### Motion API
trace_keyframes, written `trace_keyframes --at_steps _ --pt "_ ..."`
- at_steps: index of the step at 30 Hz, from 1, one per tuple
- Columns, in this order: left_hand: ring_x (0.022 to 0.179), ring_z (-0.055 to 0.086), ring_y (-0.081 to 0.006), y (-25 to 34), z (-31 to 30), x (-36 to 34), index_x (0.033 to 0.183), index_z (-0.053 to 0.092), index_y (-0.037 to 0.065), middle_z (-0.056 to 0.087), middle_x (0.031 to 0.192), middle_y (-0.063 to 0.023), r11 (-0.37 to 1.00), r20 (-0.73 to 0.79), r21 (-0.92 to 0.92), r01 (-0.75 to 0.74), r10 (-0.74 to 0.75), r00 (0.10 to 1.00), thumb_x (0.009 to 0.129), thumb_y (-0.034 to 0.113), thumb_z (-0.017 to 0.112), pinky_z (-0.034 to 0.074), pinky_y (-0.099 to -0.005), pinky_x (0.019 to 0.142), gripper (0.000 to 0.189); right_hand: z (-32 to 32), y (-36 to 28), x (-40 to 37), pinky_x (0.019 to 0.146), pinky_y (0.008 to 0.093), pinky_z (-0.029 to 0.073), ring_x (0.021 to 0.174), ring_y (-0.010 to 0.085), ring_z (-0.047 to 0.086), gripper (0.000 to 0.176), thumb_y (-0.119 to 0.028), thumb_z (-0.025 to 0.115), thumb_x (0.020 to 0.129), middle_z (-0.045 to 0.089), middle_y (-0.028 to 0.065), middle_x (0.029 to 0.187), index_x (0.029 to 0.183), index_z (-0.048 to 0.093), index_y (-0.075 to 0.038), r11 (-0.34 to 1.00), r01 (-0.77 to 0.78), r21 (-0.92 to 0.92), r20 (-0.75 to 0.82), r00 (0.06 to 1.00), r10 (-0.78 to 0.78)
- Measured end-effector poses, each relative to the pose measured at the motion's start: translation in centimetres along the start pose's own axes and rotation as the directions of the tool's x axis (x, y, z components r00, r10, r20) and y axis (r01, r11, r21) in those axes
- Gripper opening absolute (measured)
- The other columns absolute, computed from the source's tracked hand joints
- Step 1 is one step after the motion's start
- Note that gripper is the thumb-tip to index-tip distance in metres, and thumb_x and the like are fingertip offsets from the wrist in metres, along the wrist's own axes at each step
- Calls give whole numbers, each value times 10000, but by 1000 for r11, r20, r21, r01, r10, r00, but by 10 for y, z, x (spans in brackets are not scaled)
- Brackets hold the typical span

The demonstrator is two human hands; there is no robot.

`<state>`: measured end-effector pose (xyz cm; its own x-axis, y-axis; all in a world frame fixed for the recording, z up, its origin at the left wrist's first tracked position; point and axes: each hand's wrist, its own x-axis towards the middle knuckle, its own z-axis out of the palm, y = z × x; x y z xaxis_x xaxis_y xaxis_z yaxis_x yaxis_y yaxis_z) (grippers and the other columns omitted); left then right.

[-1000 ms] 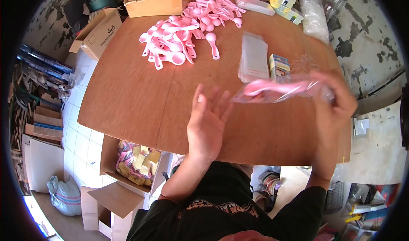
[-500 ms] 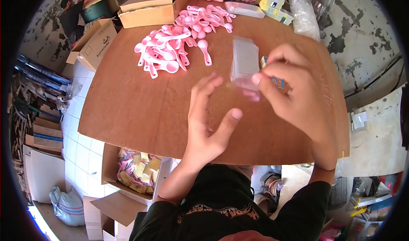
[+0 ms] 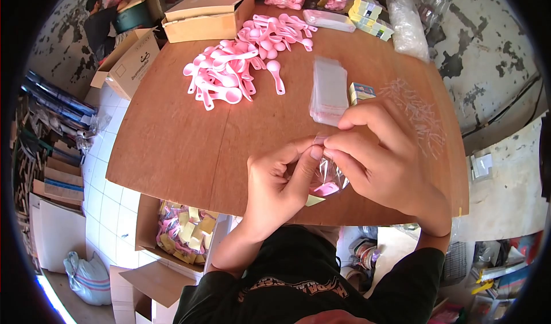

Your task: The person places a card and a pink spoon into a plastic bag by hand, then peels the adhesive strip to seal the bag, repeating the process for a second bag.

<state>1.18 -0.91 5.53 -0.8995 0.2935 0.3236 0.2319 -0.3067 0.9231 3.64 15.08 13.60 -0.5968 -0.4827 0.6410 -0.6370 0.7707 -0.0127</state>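
My left hand point(image 3: 278, 180) is closed, thumb and forefinger pinching the upper edge of a small clear plastic bag point(image 3: 338, 175). From the other side my right hand point(image 3: 383, 160) pinches the same edge between thumb and fingertips. Inside the bag a pink piece point(image 3: 327, 188) shows, partly hidden by the fingers. A pale yellow card corner point(image 3: 314, 200) pokes out below my left hand. Just beyond the hands lies a stack of flat clear bags point(image 3: 329, 92). Farther left is a heap of pink measuring spoons point(image 3: 221, 74), with one single spoon point(image 3: 276, 77) beside it.
A small yellow-and-blue box point(image 3: 361, 92) and scattered thin clear strips point(image 3: 416, 109) lie right of the stack. A cardboard box point(image 3: 206, 20) stands at the table's back. Below the front edge, another carton point(image 3: 148, 221) holds pink and yellow packets. A person point(image 3: 99, 28) is at far left.
My right hand has come down and toward me from beside the bag stack. My left hand, open before, has closed on the clear bag. A person has come into view at back left.
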Motion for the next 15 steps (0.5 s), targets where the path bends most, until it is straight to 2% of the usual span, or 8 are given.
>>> trace_keyframes --at_steps 2,4,6,8,9,11,12,15 --pt "625 605 -43 4 1 0 1052 664 -31 677 706 -65 998 28 64 -21 19 999 916 54 565 469 -201 533 188 1 3 -1 641 350 463 760 240 558 213 -30 757 630 558 62 866 805 638 -58 1000 3 -17 -8 1000 -3" --pt "623 607 -51 4 3 -1 1053 658 -39 668 688 -78 997 29 78 -29 27 999 898 30 564 472 -208 536 194 7 9 -4 605 334 429 734 207 543 175 -81 672 597 526 36 816 754 598 -60 982 129 -139 -81 987 -141" --pt "620 609 -60 3 3 -1 1055 652 -46 659 670 -92 995 26 91 -36 34 999 879 7 563 474 -214 539 204 11 10 -6 616 336 428 739 206 539 177 -86 649 589 524 36 807 753 598 -46 967 151 -204 -77 983 -169" --pt "643 647 -126 3 -1 -1 1091 615 -63 649 706 -152 961 122 256 -109 80 989 824 -42 550 495 -254 548 275 12 9 -6 627 338 427 745 206 534 184 -91 625 580 523 36 798 752 598 -32 948 176 -265 -73 977 -202" --pt "643 647 -126 5 0 -1 1091 615 -63 649 706 -152 961 123 256 -107 78 989 824 -42 550 495 -254 548 275 13 8 -6 632 337 424 746 206 527 174 -93 611 577 519 36 795 735 592 -24 925 198 -324 -41 974 -223" --pt "673 671 -208 9 4 -2 1132 579 -65 646 780 -200 948 176 279 -152 105 979 775 -76 526 513 -302 571 361 14 5 -7 636 333 417 740 213 506 133 -90 591 569 506 42 782 677 571 -16 884 220 -412 -6 970 -244" --pt "673 671 -208 8 3 -1 1132 579 -65 646 780 -200 949 185 276 -154 104 977 775 -76 526 513 -302 571 361 13 6 -9 636 333 417 740 213 506 133 -90 591 569 506 42 782 677 571 -16 883 212 -419 -6 972 -237" --pt "703 674 -271 0 -1 -1 1152 563 -59 651 833 -213 893 301 367 -259 149 942 759 -93 524 524 -335 602 396 5 7 -9 642 338 425 718 231 519 110 -73 620 579 510 58 757 654 565 -16 975 75 -210 30 997 -71"
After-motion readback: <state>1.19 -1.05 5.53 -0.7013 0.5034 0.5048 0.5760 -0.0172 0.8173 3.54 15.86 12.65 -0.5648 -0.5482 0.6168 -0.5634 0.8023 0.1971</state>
